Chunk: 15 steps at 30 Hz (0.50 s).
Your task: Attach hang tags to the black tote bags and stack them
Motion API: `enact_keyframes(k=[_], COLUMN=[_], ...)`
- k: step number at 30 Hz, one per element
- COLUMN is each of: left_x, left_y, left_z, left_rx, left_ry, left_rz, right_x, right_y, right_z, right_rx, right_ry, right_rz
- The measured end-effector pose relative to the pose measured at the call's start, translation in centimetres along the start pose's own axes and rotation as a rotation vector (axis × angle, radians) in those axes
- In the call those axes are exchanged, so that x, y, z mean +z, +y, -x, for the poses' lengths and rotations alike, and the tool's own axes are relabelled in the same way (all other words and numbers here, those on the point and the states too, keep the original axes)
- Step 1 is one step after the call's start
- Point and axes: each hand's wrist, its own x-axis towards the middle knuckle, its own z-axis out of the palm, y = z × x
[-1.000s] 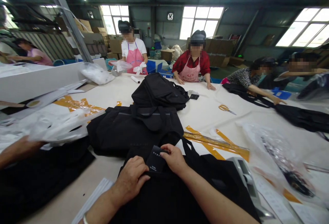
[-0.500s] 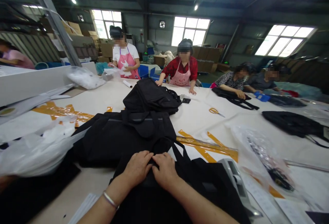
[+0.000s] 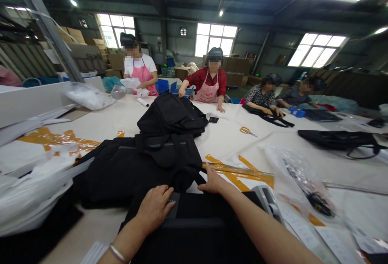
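A black fabric bag (image 3: 200, 231) lies flat in front of me on the white table (image 3: 230, 138). My left hand (image 3: 154, 209) rests on the bag's top edge, fingers curled over a small dark tag (image 3: 173, 207). My right hand (image 3: 214, 183) reaches past the bag's far corner, fingers pressed down at the base of its black strap (image 3: 189, 175). More black bags (image 3: 136, 163) are piled just beyond my hands, with a black backpack (image 3: 172, 114) behind them.
A grey tape dispenser (image 3: 268, 203) sits right of the bag. Clear plastic bags lie at the left (image 3: 33, 187) and right (image 3: 300, 175). Orange scissors (image 3: 247, 131) lie mid-table. Several people work at the far edge.
My hands were together on the tag at the bag's top. My right hand has since moved out to the right and forward, while the left stayed on the tag. The view tilted up.
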Motion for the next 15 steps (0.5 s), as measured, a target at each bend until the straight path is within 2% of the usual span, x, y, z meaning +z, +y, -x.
enact_keyframes(k=[4,8,10,12,13,15], left_x=[1.0,1.7,1.6,1.1,0.7,0.2], left_y=[-0.5,-0.9,-1.0,-1.0,-1.1,-1.5], left_z=[0.2,0.5,0.6,0.9,1.0,1.4], left_rx=[-0.007,0.001,0.011,0.028,0.042,0.074], left_ry=[0.021,0.114,0.155,0.176,0.182,0.197], left_rz=[-0.019,-0.014,0.024,0.094,0.146,0.276], right_x=[0.4,-1.1,-2.8,-4.0,-4.2,-3.2], right_y=[0.9,-1.3,-3.1,-4.6,-5.0,-5.0], right_z=[-0.4,1.1,3.3,6.6,8.4,12.0], right_rx=[0.032,-0.017,-0.127,-0.339,-0.456,-0.581], right_ry=[-0.02,-0.084,-0.097,-0.1,-0.15,-0.307], right_rz=[-0.086,-0.22,-0.274,-0.272,-0.231,-0.143])
